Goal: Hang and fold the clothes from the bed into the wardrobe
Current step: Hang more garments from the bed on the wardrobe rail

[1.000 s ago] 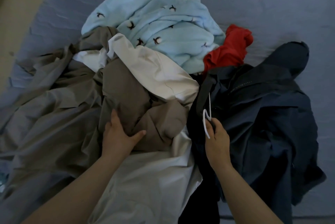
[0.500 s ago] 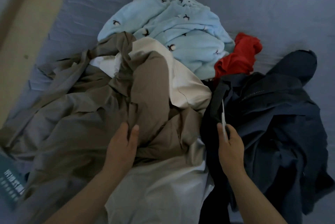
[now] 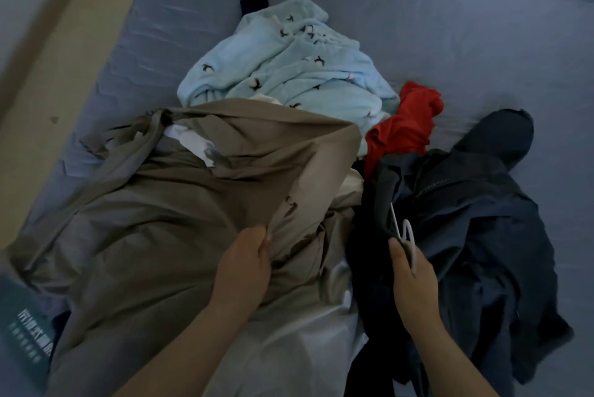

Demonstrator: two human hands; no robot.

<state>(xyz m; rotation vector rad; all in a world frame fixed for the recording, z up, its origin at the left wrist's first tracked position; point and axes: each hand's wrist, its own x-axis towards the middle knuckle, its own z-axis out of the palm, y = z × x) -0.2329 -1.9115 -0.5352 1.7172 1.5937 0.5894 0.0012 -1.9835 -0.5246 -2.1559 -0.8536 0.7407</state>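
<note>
Fingers (image 3: 262,240) pinching tan garment (image 3: 193,204), right hand (image 3: 413,281) gripping white hanger (image 3: 406,236)

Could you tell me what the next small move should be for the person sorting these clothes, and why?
Probably lift the brown garment clear of the pile with the left hand, since its grip already pinches a fold, while the right hand holds a white hanger ready beside it on the bed.
</note>
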